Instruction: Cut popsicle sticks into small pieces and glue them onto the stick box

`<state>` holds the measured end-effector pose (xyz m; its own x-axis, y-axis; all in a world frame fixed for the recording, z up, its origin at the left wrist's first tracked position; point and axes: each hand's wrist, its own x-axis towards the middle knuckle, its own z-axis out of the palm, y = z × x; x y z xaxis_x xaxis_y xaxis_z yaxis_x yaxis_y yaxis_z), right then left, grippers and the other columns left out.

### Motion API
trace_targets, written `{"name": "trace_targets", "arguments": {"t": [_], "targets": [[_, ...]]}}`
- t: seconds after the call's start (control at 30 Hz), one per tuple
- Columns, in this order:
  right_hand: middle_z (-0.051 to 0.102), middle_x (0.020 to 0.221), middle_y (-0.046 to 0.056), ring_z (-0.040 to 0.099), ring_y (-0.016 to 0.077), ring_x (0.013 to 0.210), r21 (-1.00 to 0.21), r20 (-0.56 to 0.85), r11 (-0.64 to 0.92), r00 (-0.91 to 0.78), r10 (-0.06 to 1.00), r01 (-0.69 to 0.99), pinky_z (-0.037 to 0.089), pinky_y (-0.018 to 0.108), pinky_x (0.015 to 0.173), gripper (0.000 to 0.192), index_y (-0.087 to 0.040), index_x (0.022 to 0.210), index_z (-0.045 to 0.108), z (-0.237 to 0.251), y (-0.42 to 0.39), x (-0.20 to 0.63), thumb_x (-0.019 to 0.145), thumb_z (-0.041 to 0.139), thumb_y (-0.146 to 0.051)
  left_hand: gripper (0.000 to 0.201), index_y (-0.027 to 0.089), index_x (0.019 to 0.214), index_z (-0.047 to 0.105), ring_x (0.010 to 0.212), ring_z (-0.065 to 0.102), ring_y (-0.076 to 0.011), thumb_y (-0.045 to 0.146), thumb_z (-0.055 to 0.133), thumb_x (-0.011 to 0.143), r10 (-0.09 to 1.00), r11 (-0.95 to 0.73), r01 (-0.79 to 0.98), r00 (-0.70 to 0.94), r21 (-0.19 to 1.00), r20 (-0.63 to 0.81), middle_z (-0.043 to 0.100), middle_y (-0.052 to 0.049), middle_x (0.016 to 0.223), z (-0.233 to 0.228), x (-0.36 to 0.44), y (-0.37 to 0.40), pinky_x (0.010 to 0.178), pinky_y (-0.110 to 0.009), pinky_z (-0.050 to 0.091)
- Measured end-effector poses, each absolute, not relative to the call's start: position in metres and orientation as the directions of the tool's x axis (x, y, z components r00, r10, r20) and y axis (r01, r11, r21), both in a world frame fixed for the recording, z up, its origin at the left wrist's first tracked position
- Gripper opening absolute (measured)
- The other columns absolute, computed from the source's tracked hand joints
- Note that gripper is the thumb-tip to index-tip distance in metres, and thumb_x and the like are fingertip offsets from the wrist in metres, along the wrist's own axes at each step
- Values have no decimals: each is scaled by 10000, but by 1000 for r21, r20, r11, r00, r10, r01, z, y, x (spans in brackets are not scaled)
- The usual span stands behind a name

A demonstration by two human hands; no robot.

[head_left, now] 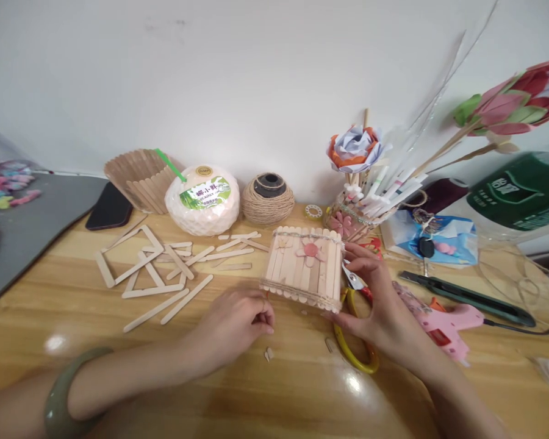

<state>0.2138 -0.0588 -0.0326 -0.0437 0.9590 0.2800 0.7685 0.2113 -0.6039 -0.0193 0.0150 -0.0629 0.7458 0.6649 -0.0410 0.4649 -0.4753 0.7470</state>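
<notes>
A small craft-stick holder (286,268) faces me, trimmed with twine along top and bottom and decorated with a pink flower. My right hand (370,299) grips its right side, thumb at the bottom corner and fingers at the upper edge. Close to its lower left corner is my left hand (249,314), fingers curled closed; whatever they may hold is hidden. Yellow-handled scissors (354,353) lie behind and under my right hand. Loose craft sticks (187,300), some joined into frames, are spread to the left. Tiny wood scraps (268,353) lie in front of my left hand.
Along the wall stand a fan-shaped stick basket (141,183), a white coconut (204,213) with a green straw, a twine spool (268,204) and a jar of pens with a paper flower (357,149). Right: a pink glue gun (448,326), a utility knife (476,299). Left: a phone (110,206).
</notes>
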Motion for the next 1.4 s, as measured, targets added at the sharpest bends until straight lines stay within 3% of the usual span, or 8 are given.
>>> {"name": "trace_targets", "arguments": {"t": [0.23, 0.43, 0.53, 0.67, 0.77, 0.9, 1.2, 1.4], "targets": [[336, 1384, 144, 332, 293, 1327, -609, 276, 204, -36, 960, 766, 343, 464, 1037, 465, -261, 1019, 335, -32, -59, 212, 702, 672, -218, 91, 192, 714, 673, 654, 556, -119, 132, 630, 767, 640, -352, 482, 750, 802, -169, 639, 32, 722, -59, -25, 19, 620, -215, 412], [337, 1387, 143, 315, 291, 1338, -620, 267, 199, -35, 963, 758, 331, 474, 1044, 462, -263, 1012, 342, -32, -59, 212, 703, 683, -233, 84, 172, 734, 649, 673, 556, -108, 135, 622, 804, 654, -392, 386, 755, 835, -42, 613, 16, 756, -55, -39, 26, 598, -201, 436], [332, 1391, 141, 308, 288, 1342, -623, 266, 201, -37, 963, 756, 323, 478, 1049, 461, -264, 1015, 346, -32, -58, 212, 704, 685, -233, 119, 172, 794, 663, 702, 572, -121, 185, 568, 865, 579, -644, 304, 794, 702, 187, 627, -3, 758, -58, -41, 25, 627, -223, 457], [331, 1389, 139, 296, 286, 1347, -631, 260, 197, -35, 965, 750, 313, 485, 1053, 453, -266, 1014, 348, -33, -58, 213, 712, 686, -246, 151, 162, 829, 657, 690, 544, -146, 165, 518, 888, 319, -944, 231, 826, 237, 464, 632, -21, 751, -64, -34, 16, 546, -239, 420], [339, 1376, 138, 300, 286, 1343, -632, 268, 205, -38, 963, 748, 318, 487, 1049, 451, -267, 1016, 345, -33, -57, 213, 719, 684, -258, 174, 139, 741, 609, 670, 521, -162, 99, 494, 864, 184, -975, 219, 854, -17, 486, 604, -24, 704, -67, -26, 10, 448, -244, 345], [347, 1372, 133, 316, 283, 1332, -638, 271, 207, -35, 962, 741, 316, 486, 1050, 444, -267, 1006, 345, -33, -57, 212, 722, 686, -266, 203, 140, 637, 534, 630, 498, -171, 80, 483, 824, 14, -975, 111, 897, -194, 441, 543, -29, 639, -63, -18, 10, 432, -265, 331], [322, 1399, 119, 293, 271, 1350, -665, 221, 163, -16, 975, 729, 288, 481, 1075, 469, -266, 1009, 337, -32, -59, 212, 700, 683, -198, 253, 122, 695, 584, 577, 483, -138, 81, 399, 862, -225, -956, -101, 856, -276, 466, 611, -57, 704, -52, -28, 23, 443, -274, 347], [302, 1414, 128, 281, 273, 1362, -670, 199, 151, -20, 980, 727, 288, 475, 1079, 463, -263, 1013, 330, -32, -60, 212, 709, 675, -207, 205, 91, 791, 616, 588, 486, -150, 69, 434, 882, -111, -978, 5, 830, -206, 546, 617, -39, 651, -50, -38, 28, 470, -283, 347]]}}
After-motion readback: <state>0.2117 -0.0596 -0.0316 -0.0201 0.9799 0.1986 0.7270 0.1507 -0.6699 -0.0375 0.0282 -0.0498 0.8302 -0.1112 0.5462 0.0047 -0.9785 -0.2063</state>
